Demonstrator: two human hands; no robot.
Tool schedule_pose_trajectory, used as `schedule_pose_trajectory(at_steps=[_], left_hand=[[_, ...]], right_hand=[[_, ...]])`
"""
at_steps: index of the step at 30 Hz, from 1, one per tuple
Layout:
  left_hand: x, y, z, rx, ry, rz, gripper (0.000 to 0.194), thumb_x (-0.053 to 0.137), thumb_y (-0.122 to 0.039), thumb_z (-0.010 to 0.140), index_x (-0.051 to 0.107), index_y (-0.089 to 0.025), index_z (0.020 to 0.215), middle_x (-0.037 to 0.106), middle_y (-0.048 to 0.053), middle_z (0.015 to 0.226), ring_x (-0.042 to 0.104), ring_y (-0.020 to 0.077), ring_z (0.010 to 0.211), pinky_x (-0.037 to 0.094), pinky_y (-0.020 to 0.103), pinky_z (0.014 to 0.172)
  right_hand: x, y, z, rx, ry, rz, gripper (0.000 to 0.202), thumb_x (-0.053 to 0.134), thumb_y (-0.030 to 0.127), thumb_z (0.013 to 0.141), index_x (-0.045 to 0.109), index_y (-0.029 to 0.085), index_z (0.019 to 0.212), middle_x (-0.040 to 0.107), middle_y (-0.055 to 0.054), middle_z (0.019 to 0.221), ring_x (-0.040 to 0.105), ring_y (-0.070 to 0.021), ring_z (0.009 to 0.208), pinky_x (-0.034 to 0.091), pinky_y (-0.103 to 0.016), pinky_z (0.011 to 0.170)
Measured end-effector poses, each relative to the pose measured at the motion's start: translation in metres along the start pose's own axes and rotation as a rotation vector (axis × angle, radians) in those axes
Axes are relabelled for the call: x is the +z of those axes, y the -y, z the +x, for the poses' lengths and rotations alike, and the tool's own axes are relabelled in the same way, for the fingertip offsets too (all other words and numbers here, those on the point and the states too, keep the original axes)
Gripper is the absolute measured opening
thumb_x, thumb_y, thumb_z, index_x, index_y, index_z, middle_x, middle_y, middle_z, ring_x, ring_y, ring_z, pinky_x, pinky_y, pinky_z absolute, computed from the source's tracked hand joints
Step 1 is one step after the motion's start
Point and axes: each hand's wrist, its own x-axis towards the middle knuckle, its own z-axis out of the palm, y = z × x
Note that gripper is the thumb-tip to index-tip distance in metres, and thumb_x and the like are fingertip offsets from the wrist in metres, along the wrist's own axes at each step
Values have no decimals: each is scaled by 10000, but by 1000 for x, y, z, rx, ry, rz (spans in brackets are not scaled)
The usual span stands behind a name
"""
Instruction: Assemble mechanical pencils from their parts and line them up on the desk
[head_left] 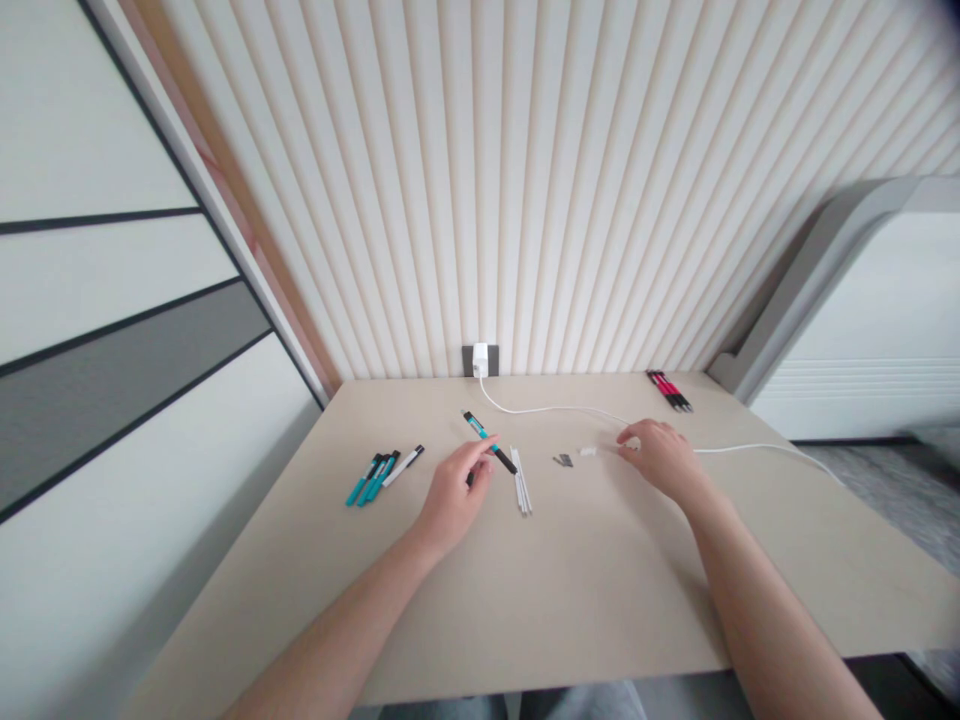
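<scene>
My left hand (456, 495) is closed around a black and teal pen (474, 424), which slants over the middle of the table. Something small and black also shows by its curled fingers. Just right of it lie several thin white pen refills (523, 490). My right hand (660, 458) is lowered at the table with thumb and fingers together; whatever they hold is too small to make out. Beside its fingertips are small clear-white parts (588, 451), and left of those, small dark grey parts (563, 461).
Several teal and black pen pieces (371, 482) and a white and black one (403, 466) lie at the left. Red and black pens (670, 391) rest at the back right. A white cable (540, 409) runs from a wall charger (480, 359) behind my right hand.
</scene>
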Motion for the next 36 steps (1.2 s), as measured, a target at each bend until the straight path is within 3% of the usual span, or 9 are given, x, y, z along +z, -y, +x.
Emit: schedule_pose_trajectory(at_steps=[5, 11, 14, 17, 20, 24, 36], left_hand=[[0, 4, 0, 61, -20, 79, 281, 504, -180, 891, 593, -221, 1155, 664, 49, 938, 625, 163, 819, 492, 289, 770], [-7, 1, 0, 133, 40, 171, 193, 494, -241, 924, 616, -225, 1073, 655, 49, 919, 612, 174, 827, 473, 309, 800], [-9, -2, 0, 166, -20, 234, 168, 506, -263, 921, 641, -215, 1008, 608, 49, 874, 587, 183, 834, 461, 311, 788], [-11, -4, 2, 174, -90, 290, 108, 561, -264, 889, 642, -201, 922, 583, 53, 903, 567, 194, 875, 445, 323, 813], [-13, -4, 3, 192, -46, 327, 65, 582, -228, 874, 621, -193, 912, 618, 61, 927, 563, 210, 903, 426, 345, 833], [-14, -3, 4, 217, 20, 400, 73, 585, -226, 873, 630, -201, 924, 649, 50, 851, 559, 213, 828, 407, 349, 779], [-9, -5, 3, 272, 85, 444, 72, 622, -280, 860, 649, -218, 885, 666, 37, 826, 559, 212, 841, 372, 347, 783]], right_hand=[[3, 0, -1, 5, -2, 1, 175, 579, 261, 809, 730, 222, 888, 653, -109, 1039, 560, -290, 1024, 395, -382, 822], [1, 0, 0, -26, -38, 58, 151, 585, 256, 798, 726, 211, 829, 669, -97, 987, 573, -282, 995, 396, -378, 831], [-8, 11, 0, -42, -144, 235, 200, 554, 313, 826, 708, 186, 842, 683, -98, 917, 600, -253, 912, 417, -360, 811], [-13, 37, -7, -98, -202, 586, 291, 533, 422, 849, 689, 179, 883, 697, -79, 859, 616, -214, 771, 457, -338, 728], [-12, 71, -22, -232, -130, 888, 296, 563, 448, 844, 682, 179, 875, 704, -68, 877, 622, -191, 762, 479, -321, 718], [-6, 103, -40, -318, -71, 1021, 234, 608, 408, 833, 692, 195, 881, 708, -55, 874, 622, -183, 787, 478, -324, 754], [0, 115, -46, -336, -18, 1057, 198, 614, 372, 832, 695, 198, 881, 709, -41, 848, 617, -171, 763, 468, -303, 718]])
